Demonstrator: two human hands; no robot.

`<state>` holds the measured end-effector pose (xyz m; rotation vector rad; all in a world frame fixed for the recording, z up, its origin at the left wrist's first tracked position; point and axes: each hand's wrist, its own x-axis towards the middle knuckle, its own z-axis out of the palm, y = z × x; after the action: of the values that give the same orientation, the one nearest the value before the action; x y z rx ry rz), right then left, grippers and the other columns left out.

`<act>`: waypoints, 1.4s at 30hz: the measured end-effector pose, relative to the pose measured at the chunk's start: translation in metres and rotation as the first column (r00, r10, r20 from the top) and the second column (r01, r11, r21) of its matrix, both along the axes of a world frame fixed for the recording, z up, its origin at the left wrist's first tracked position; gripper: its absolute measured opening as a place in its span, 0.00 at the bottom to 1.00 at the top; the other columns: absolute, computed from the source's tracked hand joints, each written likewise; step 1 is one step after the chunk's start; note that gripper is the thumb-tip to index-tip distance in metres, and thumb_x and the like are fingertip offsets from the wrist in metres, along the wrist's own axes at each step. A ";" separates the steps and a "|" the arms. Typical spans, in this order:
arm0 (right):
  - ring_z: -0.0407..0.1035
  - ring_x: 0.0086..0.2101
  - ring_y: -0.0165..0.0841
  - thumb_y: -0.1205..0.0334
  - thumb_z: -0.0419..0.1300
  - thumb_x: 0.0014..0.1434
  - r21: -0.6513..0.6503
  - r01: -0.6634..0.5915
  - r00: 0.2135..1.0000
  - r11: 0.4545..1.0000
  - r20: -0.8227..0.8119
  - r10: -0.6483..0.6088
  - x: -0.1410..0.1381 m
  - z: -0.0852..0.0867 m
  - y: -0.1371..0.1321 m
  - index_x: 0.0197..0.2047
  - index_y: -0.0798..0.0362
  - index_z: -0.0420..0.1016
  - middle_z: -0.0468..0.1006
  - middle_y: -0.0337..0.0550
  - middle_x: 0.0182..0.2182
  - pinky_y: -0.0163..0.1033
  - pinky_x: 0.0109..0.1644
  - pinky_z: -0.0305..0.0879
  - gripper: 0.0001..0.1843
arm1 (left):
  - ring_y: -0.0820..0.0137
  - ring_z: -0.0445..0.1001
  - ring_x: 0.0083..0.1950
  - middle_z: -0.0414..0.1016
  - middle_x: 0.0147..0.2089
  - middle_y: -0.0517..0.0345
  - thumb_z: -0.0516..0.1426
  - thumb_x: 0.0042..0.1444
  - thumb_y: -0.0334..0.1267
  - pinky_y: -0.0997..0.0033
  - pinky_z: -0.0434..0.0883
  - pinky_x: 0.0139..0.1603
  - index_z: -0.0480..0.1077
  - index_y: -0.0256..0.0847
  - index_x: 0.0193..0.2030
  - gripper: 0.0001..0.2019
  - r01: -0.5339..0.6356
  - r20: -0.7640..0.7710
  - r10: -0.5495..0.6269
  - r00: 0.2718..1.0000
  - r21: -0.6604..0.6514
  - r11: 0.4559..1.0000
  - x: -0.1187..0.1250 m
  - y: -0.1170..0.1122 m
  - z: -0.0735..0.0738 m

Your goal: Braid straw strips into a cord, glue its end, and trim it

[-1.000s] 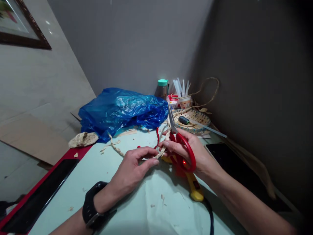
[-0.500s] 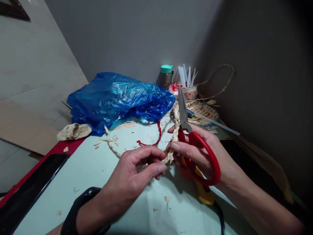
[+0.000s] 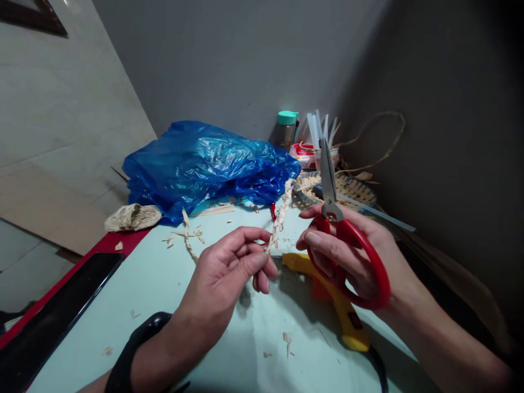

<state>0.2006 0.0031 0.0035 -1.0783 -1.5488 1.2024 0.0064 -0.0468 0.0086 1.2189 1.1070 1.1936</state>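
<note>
A pale braided cord of plant fibre (image 3: 282, 210) rises from the fingertips of my left hand (image 3: 235, 267), which pinches its lower end. My right hand (image 3: 352, 251) is wrapped around red-handled scissors (image 3: 380, 273); their blades point up and look closed. The right fingertips are apart from the cord. Below the scissors, a yellow glue gun (image 3: 341, 305) lies on the table. Another twisted strand (image 3: 187, 234) lies left of my left hand, partly hidden by it. A bit of red yarn (image 3: 273, 212) shows behind the braid.
A blue plastic bag (image 3: 196, 164) fills the back of the table. Behind the scissors stand a shallow woven basket (image 3: 356, 191), a cup of glue sticks (image 3: 327, 158) and a green-lidded bottle (image 3: 286, 128). A fibre bundle (image 3: 133, 218) and a dark flat panel (image 3: 77, 300) are at the left. Scraps litter the pale tabletop.
My right fingers have let go of the braid and moved right with the scissors. The left hand still pinches the cord's lower end. The view has shifted slightly.
</note>
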 end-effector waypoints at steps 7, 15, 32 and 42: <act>0.64 0.19 0.29 0.52 0.69 0.51 0.172 0.017 0.994 0.985 0.103 -0.035 -0.008 0.005 -0.006 0.39 0.46 0.73 0.74 0.36 0.23 0.33 0.19 0.64 0.14 | 0.76 0.70 0.25 0.76 0.29 0.59 0.55 0.63 0.37 0.76 0.65 0.30 0.69 0.39 0.46 0.08 0.024 0.121 -0.013 0.993 -0.092 0.995 -0.001 0.001 -0.005; 0.68 0.32 0.35 0.65 0.58 0.56 0.699 -0.132 0.842 0.703 0.453 -0.292 -0.006 0.001 -0.013 0.50 0.53 0.67 0.73 0.45 0.35 0.39 0.35 0.67 0.17 | 0.74 0.73 0.30 0.77 0.32 0.56 0.55 0.62 0.33 0.77 0.68 0.35 0.71 0.37 0.44 0.06 0.074 0.431 -0.003 0.903 -0.148 0.986 -0.006 0.005 -0.003; 0.67 0.35 0.43 0.62 0.55 0.58 0.864 -0.323 0.628 0.386 0.501 -0.596 -0.004 -0.010 -0.006 0.53 0.67 0.69 0.73 0.53 0.35 0.46 0.38 0.67 0.23 | 0.78 0.72 0.32 0.77 0.34 0.57 0.64 0.52 0.28 0.81 0.70 0.37 0.82 0.36 0.34 0.04 -0.015 0.457 0.073 0.886 -0.131 0.991 -0.002 0.002 0.001; 0.69 0.29 0.35 0.71 0.55 0.60 0.899 -0.299 0.654 0.321 0.438 -0.616 -0.006 -0.013 -0.006 0.46 0.62 0.73 0.76 0.47 0.30 0.38 0.33 0.64 0.11 | 0.77 0.71 0.34 0.75 0.34 0.59 0.64 0.52 0.29 0.81 0.70 0.38 0.82 0.38 0.32 0.04 -0.041 0.394 0.076 0.916 -0.096 0.994 -0.003 0.003 -0.002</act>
<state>0.1950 -0.0033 -0.0091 -0.8250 -2.1713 -0.6090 0.0038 -0.0438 0.0067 0.8312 0.8821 1.3527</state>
